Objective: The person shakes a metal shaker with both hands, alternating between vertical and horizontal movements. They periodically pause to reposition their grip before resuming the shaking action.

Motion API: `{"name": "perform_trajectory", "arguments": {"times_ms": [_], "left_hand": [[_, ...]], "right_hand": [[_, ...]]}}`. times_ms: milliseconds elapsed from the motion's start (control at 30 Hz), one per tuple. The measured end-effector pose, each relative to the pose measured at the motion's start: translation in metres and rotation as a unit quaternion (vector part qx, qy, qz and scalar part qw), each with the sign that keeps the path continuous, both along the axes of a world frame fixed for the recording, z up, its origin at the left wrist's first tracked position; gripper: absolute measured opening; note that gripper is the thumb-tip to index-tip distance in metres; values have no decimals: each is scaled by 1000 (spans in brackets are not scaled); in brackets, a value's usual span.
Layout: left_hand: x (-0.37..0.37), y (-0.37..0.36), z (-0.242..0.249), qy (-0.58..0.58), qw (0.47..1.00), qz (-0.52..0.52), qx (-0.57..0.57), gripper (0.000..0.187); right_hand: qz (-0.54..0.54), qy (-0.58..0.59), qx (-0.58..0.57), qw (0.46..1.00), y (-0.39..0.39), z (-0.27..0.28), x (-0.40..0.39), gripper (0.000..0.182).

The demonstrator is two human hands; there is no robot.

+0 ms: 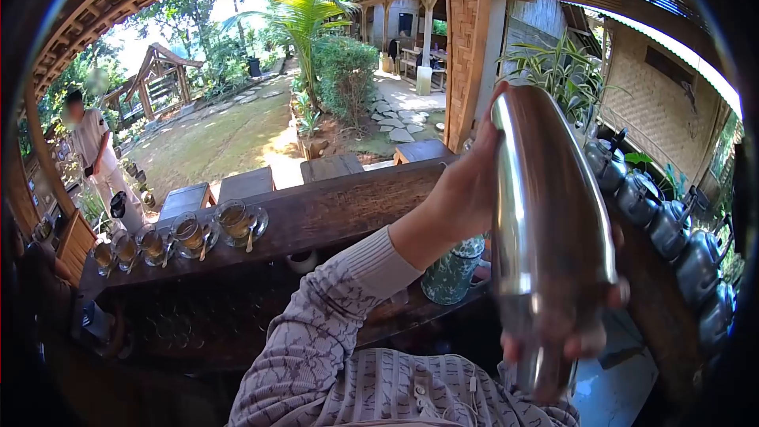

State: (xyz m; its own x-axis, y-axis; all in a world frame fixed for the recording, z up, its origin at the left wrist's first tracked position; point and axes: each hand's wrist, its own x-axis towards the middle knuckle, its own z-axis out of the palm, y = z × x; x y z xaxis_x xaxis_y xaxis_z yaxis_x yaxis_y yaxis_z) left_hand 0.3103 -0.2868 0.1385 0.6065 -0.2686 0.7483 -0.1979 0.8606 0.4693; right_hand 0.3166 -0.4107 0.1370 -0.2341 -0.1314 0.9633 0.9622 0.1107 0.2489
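A shiny steel cocktail shaker is held up close to me, right of centre, its narrow end pointing down and blurred. My left hand is closed around its upper left side, with the fingers partly hidden behind the metal. Fingertips of my right hand wrap around the lower end from behind. Just left of the shaker, a green speckled enamel mug stands below the counter's top edge. Whatever the shaker contains is hidden.
Several glass cups of brown drink with saucers and spoons line the dark wooden counter. Several metal kettles stand along the right. Wooden stools are beyond the counter. A person stands outside at left.
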Motion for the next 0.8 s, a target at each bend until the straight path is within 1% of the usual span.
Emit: {"name": "perform_trajectory", "arguments": {"times_ms": [67,100,133,167,200,233,267,300,333,367,400,433,467,500,533,567,600,633,667,700,733,767,800], "left_hand": [[33,17,-11,126,988,-82,-45,54],[45,26,-24,90,986,-122,-67,54],[30,20,-18,330,936,84,-87,54],[25,21,-22,392,907,117,-103,56],[20,23,-25,452,871,150,-116,58],[14,28,-24,448,873,152,-116,58],[-1,33,-16,299,948,67,-87,54],[-18,36,-12,145,988,-21,-56,50],[-33,38,-7,144,988,-18,-58,50],[-48,39,0,86,995,-5,-43,50],[-59,42,2,28,999,7,-28,50],[-61,47,-3,-12,999,14,-36,51],[-58,56,-8,-11,999,16,-37,51],[-51,67,-15,70,995,-20,-61,51],[-43,77,-28,152,983,-56,-86,52],[-34,86,-45,198,974,-30,-105,53],[-34,90,-53,379,910,55,-157,51],[-37,95,-58,438,876,96,-177,50],[-41,99,-62,494,836,135,-196,49],[-57,102,-59,383,899,84,-193,49],[-73,110,-56,266,945,32,-187,49],[-83,124,-50,145,956,-185,-178,60],[-110,124,-41,220,957,-97,-160,73]], "right_hand": [[-6,-43,-33,999,8,-9,5,47],[-11,22,-44,999,23,-6,23,48],[-18,87,-53,995,36,-2,38,49],[-18,90,-55,994,37,-4,31,49],[0,123,-51,991,37,-2,23,49],[19,147,-44,988,39,5,15,50],[-13,-3,-28,1000,36,10,2,49],[-263,-6,-146,954,10,18,-46,56],[-260,-8,-148,954,19,13,-49,56],[-182,-82,-74,977,32,5,-47,57],[-100,-154,1,983,48,-4,-44,59],[-17,-220,77,972,61,-13,-44,60],[65,-282,152,945,69,-19,-47,62],[16,-159,40,986,68,-22,-50,57],[-33,-31,-75,996,63,-24,-51,52],[-159,-39,-112,980,76,-6,-41,50],[11,88,-64,994,110,-26,-13,45],[29,187,-86,978,116,-25,-21,43],[46,285,-108,951,122,-24,-30,41],[52,170,-118,977,125,-18,-43,45],[56,52,-127,989,125,-14,-64,49],[37,-9,-141,989,120,-12,-97,51],[18,-68,-155,985,119,-12,-123,54]]}}
